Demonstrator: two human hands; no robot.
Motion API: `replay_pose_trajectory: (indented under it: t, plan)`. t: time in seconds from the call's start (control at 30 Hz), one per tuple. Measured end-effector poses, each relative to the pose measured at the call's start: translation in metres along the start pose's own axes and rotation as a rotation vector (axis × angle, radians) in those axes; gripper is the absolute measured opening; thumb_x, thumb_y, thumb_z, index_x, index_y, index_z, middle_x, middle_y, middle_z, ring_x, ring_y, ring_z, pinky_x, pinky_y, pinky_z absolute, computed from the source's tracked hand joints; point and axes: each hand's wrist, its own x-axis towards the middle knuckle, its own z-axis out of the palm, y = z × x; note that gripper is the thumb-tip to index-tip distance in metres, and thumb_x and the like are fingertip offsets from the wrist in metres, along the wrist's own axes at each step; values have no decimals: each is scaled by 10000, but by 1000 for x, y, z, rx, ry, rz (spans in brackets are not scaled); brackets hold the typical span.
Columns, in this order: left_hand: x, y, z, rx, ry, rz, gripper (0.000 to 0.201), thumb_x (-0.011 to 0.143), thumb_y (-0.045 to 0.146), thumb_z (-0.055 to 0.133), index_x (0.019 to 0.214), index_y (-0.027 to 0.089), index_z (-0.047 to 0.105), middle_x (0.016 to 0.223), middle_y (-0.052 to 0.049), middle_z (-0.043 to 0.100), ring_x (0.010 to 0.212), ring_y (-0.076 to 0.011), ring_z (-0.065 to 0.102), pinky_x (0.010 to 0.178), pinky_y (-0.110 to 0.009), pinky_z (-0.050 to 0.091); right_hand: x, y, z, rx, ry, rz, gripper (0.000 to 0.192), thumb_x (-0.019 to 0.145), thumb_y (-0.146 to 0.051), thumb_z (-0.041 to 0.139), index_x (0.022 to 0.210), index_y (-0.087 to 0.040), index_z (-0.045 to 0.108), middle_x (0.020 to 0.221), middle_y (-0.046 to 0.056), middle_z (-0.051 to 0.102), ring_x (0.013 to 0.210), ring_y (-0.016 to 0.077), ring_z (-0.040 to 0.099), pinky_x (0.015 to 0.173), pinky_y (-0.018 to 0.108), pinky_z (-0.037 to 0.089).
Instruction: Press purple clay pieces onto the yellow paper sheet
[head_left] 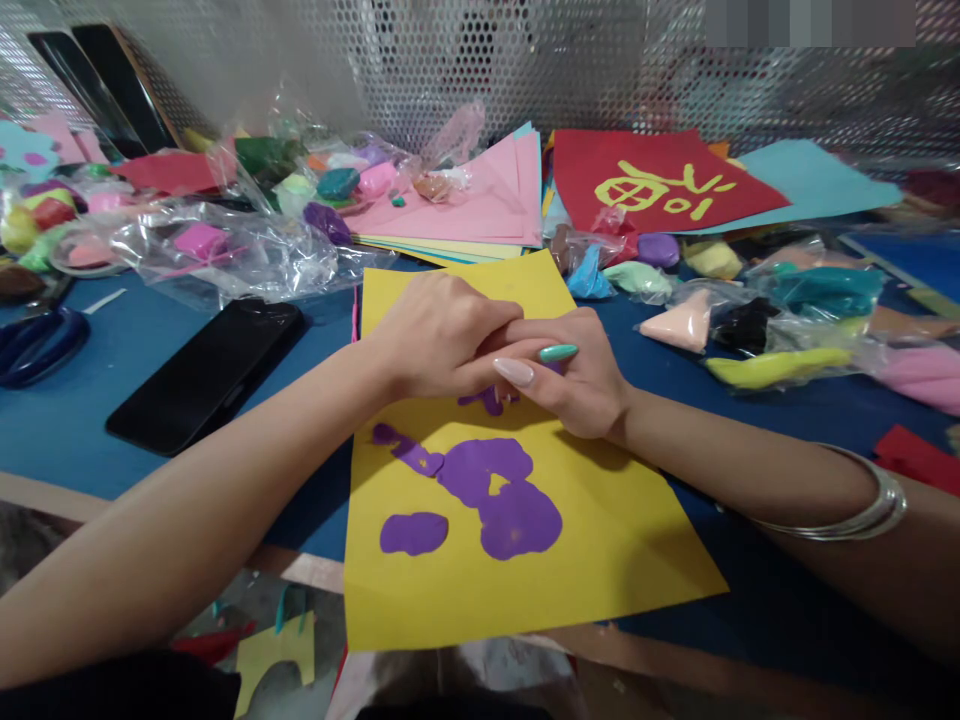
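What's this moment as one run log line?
left hand: fingers overlapping right hand | held between them: cannot tell | below: yellow sheet with flat purple pieces | left of sheet: black phone

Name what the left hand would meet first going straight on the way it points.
The left hand would meet the right hand; they appear to touch, though the overlap hides exactly where.

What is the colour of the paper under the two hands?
Yellow paper; the head view shows it best.
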Motion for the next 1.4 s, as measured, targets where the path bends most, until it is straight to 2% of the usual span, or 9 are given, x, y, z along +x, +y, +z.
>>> replay_pose_trajectory:
  t: [0.5,0.87,1.1,1.23,1.4]
  plan:
    - [1,1,-1,0,-35,1,519,815,520,257,639,153,578,456,-16,489,400,-79,368,433,-227,208,0,0,0,-18,-15,-2,372,803,-425,437,643,-136,607,495,-4,566,477,70,484,472,198,349]
    - [1,-1,2,49,-63,9,450,803,500,254,594,174,481,442,-5,466,392,-96,374,434,-246,183,0,4,1,-14,0,-51,414,834,-397,413,537,-144,550,503,-14,563,490,53,487,477,173,354]
    - [2,-2,1,58,-151,-31,346,761,433,324,578,178,469,471,-24,503,408,-110,398,439,-259,178,2,2,3,-80,30,-5,378,807,-372,462,537,-132,572,479,-2,560,468,56,470,456,179,342]
    - [1,-1,2,37,-103,-9,334,752,425,339,553,177,442,452,-20,492,398,-105,392,423,-255,163,2,0,4,-100,57,-18,409,792,-398,485,485,-135,552,438,-13,527,431,45,428,433,179,316]
    - [0,-1,5,58,-51,2,308,744,399,361,553,171,441,451,-11,502,386,-95,370,420,-242,153,1,-1,4,-105,74,-23,352,785,-314,489,501,-133,590,438,-6,548,428,50,445,433,179,326]
